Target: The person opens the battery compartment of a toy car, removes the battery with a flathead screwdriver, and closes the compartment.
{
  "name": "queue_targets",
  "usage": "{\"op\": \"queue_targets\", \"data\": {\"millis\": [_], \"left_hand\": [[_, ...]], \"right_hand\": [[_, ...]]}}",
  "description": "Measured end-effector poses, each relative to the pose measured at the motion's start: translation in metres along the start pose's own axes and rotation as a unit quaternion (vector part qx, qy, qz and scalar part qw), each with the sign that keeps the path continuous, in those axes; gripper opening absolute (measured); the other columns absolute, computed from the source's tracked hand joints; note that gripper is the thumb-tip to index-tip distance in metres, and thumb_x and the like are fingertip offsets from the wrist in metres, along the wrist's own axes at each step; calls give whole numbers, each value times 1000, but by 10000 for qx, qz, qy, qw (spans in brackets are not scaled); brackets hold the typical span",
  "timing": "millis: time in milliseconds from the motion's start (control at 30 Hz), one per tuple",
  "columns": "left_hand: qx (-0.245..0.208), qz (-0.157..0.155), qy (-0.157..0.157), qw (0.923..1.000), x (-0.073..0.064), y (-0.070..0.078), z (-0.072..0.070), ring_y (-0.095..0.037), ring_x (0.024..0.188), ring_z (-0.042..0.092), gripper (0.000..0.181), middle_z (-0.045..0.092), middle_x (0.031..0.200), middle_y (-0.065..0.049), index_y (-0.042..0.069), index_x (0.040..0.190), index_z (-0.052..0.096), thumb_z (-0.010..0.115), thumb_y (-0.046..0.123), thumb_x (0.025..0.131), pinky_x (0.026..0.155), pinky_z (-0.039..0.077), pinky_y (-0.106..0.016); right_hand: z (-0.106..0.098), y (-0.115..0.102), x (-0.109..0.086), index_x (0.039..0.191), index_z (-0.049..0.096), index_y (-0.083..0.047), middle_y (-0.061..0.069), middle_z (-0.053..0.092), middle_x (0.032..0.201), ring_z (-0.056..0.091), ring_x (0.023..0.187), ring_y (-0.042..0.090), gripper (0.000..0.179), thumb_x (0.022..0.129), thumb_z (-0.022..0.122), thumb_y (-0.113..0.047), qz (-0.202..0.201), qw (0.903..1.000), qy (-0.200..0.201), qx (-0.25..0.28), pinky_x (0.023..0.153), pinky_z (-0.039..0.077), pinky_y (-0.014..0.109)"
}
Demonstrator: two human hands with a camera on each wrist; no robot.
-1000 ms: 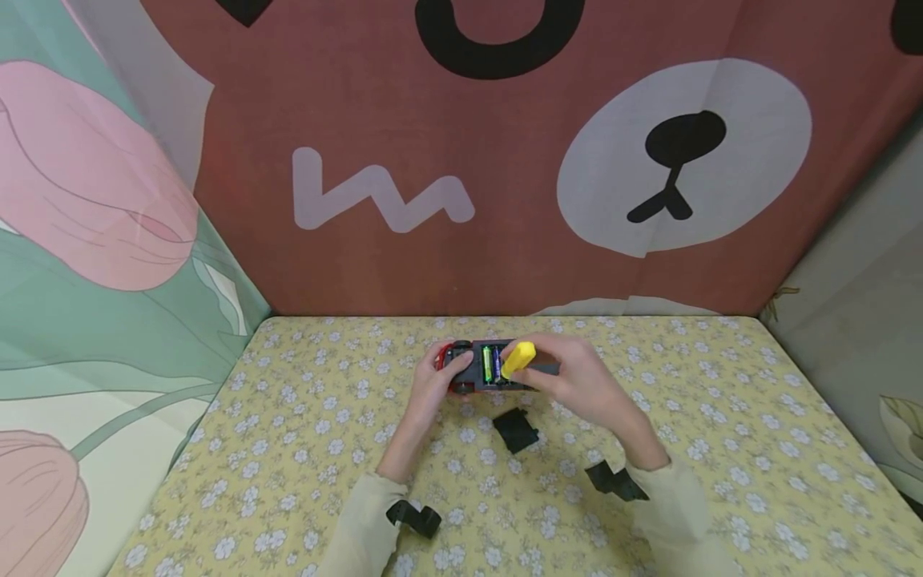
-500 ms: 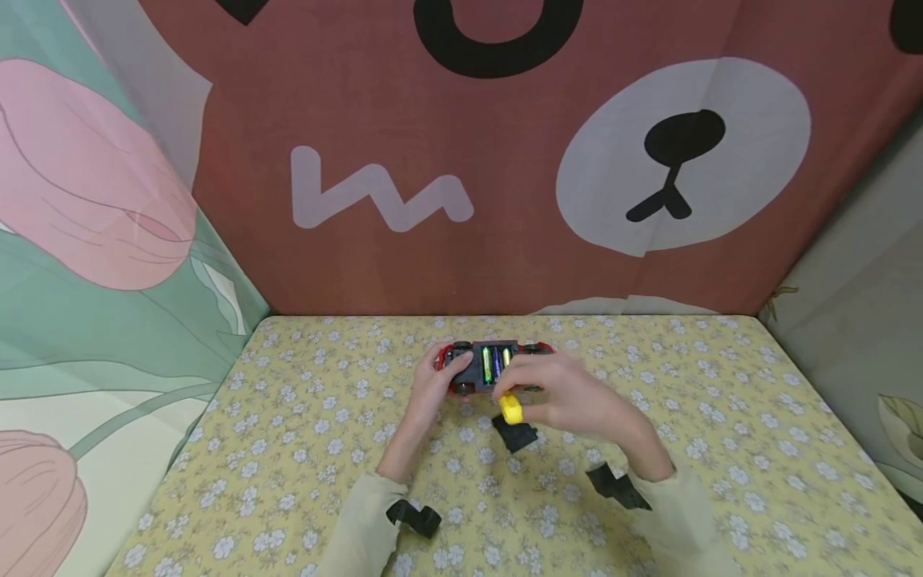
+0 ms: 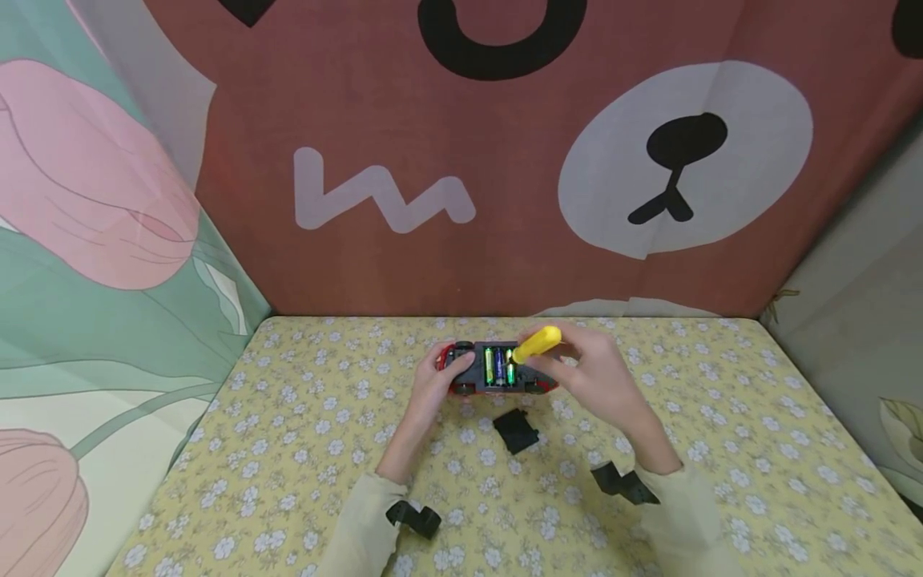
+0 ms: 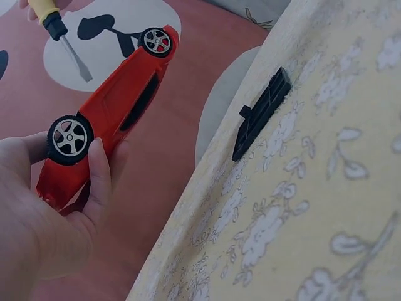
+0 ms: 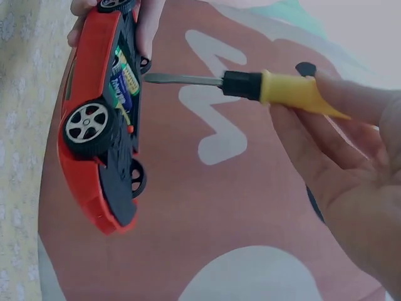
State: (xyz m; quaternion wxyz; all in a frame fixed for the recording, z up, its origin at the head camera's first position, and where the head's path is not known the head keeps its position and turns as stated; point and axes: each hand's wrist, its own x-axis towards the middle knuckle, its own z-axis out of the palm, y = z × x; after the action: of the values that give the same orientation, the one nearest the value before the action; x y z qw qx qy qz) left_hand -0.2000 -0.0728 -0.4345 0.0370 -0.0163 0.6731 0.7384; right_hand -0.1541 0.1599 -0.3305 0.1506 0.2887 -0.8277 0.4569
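On the table [image 3: 303, 449], nearest to the body, a black cover [image 3: 515, 431] was laid. Beyond it, the grip of the right hand [image 3: 602, 377] was clamped on the handle of a screwdriver [image 3: 539, 343], whose tip was pointed leftward at the batteries [image 3: 499, 365]; whether contact was made could not be told. The red car [image 5: 94, 56] was gripped at its left end by the left hand [image 3: 438, 373], underside up, its long axis placed left to right, the batteries being situated between both hands. Behind, a bear-printed cloth [image 3: 404, 272] was seen.
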Motion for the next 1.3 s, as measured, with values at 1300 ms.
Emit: {"op": "queue_targets", "data": {"millis": [1300], "left_hand": [[39, 199, -342, 9992, 0, -1, 0, -20, 83, 72, 47, 68, 118, -19, 7, 140, 58, 73, 23, 98, 68, 64, -54]], "right_hand": [[-7, 21, 5, 134, 64, 1, 14, 73, 119, 71, 107, 28, 43, 92, 73, 7, 535, 9953, 754, 279, 87, 56, 15]]}}
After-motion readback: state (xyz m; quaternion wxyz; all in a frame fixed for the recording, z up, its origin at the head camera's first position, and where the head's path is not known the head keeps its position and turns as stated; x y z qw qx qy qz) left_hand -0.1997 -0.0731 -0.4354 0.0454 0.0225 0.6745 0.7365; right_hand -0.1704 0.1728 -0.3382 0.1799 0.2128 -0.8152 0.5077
